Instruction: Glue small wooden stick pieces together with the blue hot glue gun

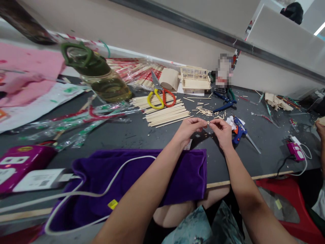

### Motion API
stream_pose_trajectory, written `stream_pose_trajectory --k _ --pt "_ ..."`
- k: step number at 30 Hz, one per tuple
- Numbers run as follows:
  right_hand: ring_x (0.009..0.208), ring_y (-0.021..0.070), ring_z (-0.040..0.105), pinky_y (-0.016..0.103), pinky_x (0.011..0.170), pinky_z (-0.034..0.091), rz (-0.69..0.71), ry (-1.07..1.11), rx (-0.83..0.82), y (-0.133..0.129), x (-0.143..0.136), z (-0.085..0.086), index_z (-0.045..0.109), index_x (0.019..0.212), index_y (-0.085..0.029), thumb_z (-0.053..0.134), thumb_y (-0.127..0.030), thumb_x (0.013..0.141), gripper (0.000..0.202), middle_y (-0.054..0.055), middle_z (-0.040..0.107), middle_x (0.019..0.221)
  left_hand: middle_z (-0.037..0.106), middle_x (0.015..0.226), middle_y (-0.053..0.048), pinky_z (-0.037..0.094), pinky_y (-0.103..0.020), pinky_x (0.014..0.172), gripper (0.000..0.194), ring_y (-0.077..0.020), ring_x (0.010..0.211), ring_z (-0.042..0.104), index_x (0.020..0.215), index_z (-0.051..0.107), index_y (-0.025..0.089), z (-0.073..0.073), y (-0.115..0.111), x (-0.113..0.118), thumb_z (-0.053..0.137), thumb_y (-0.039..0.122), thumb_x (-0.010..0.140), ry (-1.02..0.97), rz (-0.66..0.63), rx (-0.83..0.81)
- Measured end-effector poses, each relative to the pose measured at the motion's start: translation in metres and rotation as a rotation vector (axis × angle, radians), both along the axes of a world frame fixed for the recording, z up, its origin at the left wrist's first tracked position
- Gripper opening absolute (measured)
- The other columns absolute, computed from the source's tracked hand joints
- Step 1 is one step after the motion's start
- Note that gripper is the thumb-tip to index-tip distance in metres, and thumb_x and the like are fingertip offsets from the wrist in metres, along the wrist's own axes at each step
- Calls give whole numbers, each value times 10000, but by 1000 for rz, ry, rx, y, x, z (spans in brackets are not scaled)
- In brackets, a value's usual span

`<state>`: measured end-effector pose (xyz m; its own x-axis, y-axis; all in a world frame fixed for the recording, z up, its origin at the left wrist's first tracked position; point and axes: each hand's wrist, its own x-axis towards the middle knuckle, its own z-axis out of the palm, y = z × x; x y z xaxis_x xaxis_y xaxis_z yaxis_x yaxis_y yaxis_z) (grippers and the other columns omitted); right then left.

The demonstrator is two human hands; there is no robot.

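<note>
1. Head view, and here we are: our left hand has thumb and finger pinched on a small pale piece, and our right hand grips its other side.
2. The piece sits between our fingertips, above the dark table; its exact shape is too small to tell.
3. It looks like wood, so we'd judge it feather-light, stiff, dry rather than slippery, and easily snapped: fingertips at the outer edges, gentle squeeze.
4. Beyond our hands lie cut bits; off our left, long sticks; just right of our right hand, a glue gun.
</note>
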<state>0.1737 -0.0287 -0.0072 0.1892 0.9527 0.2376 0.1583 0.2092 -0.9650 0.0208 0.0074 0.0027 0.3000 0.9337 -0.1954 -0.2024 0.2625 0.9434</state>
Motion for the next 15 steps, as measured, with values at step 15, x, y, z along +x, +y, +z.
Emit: stream_pose_trajectory --k 15 --pt "655 137 544 265 625 438 -5 -15 4 -2 0 3 679 804 -204 716 -363 752 171 -5 666 748 683 664 -35 404 -227 562 263 -102 575 520 650 725 163 -1 0 0 829 385 554 9 15 20"
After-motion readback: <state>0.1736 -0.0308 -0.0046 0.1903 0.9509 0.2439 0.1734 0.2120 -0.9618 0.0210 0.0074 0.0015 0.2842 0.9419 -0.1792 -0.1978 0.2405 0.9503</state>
